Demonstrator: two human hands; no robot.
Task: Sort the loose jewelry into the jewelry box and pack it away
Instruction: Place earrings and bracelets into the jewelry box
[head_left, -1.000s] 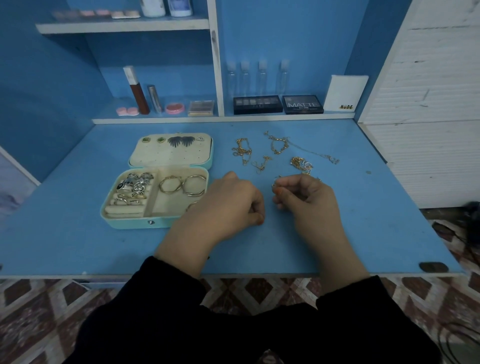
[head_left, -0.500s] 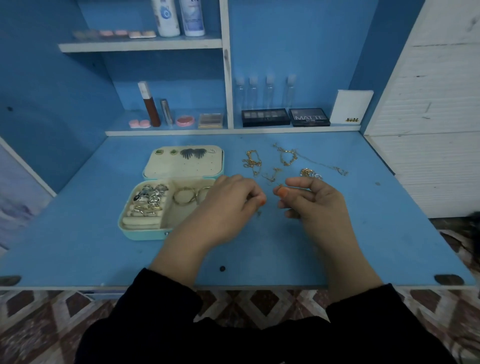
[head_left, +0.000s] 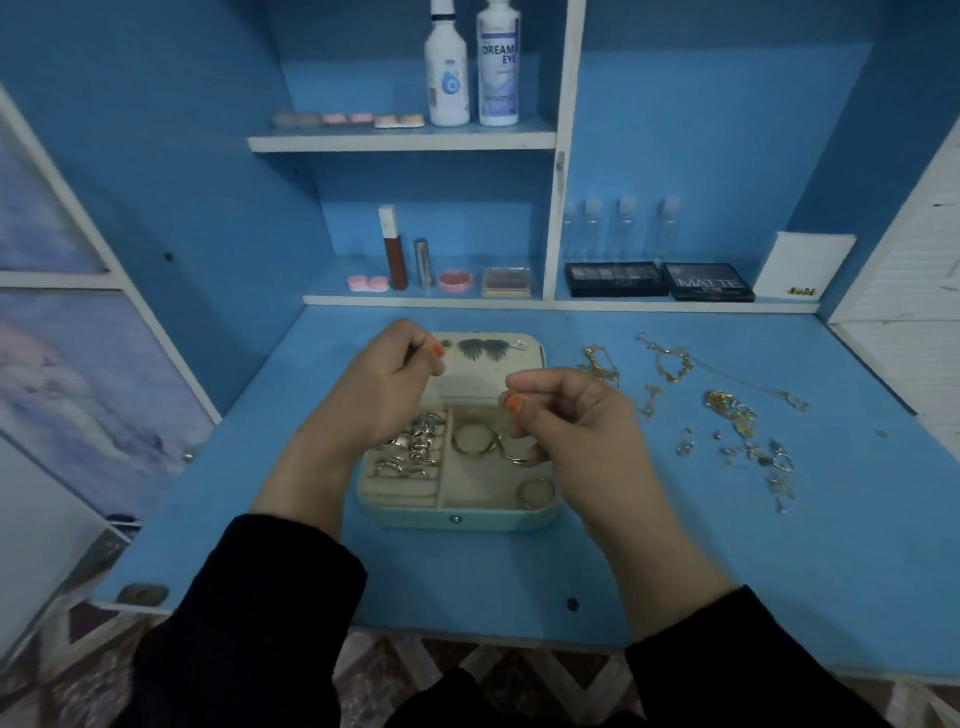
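The mint jewelry box (head_left: 457, 520) lies open on the blue table, its cream lid (head_left: 524, 374) folded back. Silver rings (head_left: 415, 447) fill its left slots and gold hoops (head_left: 470, 441) lie in the right compartment. My left hand (head_left: 379, 389) hovers over the lid's left part, thumb and forefinger pinching a small piece of jewelry that is mostly hidden. My right hand (head_left: 566, 421) hovers over the box's right side with fingers curled and thumb against forefinger; nothing shows between them. Loose gold chains (head_left: 670, 364) and small pieces (head_left: 737, 415) lie to the right.
Behind the table, a low shelf holds two dark makeup palettes (head_left: 615, 278), a white card (head_left: 802, 265), small clear bottles (head_left: 623, 228) and lipsticks (head_left: 392, 249). Two white bottles (head_left: 470, 62) stand on the upper shelf. A white slatted panel (head_left: 904, 291) bounds the right side.
Both hands have lifted from the table right of the box, moved apart and come over the open box. My left hand now reaches toward the lid.
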